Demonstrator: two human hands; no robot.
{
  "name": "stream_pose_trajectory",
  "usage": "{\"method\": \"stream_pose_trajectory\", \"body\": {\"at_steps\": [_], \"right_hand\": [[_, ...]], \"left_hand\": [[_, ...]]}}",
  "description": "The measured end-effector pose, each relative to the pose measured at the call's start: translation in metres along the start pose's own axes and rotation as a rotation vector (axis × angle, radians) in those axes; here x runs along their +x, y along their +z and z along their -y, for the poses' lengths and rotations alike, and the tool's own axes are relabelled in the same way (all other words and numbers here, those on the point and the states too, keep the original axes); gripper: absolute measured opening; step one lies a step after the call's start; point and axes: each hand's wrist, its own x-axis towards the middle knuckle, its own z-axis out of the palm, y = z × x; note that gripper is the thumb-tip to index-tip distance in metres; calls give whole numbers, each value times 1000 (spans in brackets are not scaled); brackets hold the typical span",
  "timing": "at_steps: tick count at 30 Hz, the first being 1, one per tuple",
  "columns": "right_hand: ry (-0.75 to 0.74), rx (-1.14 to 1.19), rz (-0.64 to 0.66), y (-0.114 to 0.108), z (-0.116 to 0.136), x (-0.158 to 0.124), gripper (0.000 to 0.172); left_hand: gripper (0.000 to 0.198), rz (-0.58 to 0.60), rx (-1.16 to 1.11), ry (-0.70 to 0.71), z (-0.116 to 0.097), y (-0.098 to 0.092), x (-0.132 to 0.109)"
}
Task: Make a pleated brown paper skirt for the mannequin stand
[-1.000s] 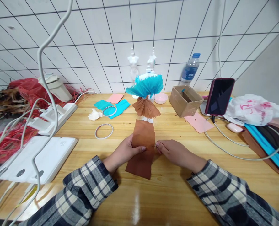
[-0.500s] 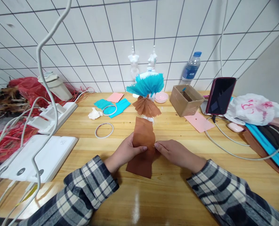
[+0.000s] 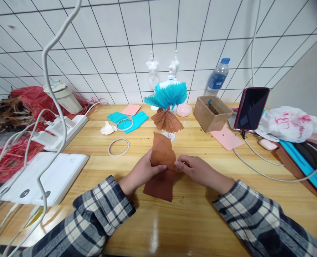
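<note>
A long brown piece of crepe paper [image 3: 162, 151] is held upright-tilted above the wooden table, bent across its middle. My left hand [image 3: 144, 169] grips it from the left, thumb lying across the front and the other fingers hidden behind. At its right edge, my right hand [image 3: 192, 167] pinches the paper between thumb and forefinger. Just beyond stands a small white mannequin figure wearing a teal fringed paper ruffle [image 3: 169, 94] over a brown pleated paper skirt [image 3: 167, 119].
Two white mannequins [image 3: 152, 69] stand by the tiled wall. Teal paper [image 3: 138, 121], a white ring [image 3: 118, 147] and crumpled white paper [image 3: 108, 128] lie left. Rightward are a cardboard box [image 3: 212, 114], a water bottle [image 3: 218, 76] and a phone [image 3: 251, 109]. A power strip [image 3: 67, 132] and cables sit left.
The fingers of my right hand have shifted slightly at the paper's right edge, and its upper part bends a little more. My left hand keeps its hold.
</note>
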Motion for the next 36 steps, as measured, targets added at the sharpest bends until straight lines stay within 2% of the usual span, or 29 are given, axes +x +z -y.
{"method": "stream_pose_trajectory", "body": {"at_steps": [10,16,20,36], "right_hand": [[4,23,-27,2,-3,2,44],[5,34,-28,2,-3,2,44],[7,19,-36,2,-1,2,44],[-10,11,-4,-4,5,-4,43]], "left_hand": [[57,11,-34,-4,1,1,0],[51,11,-2,-5,1,0,0],[56,16,-23,-13,2,0,0],[56,-21,31,-2,-2,1,0]]}}
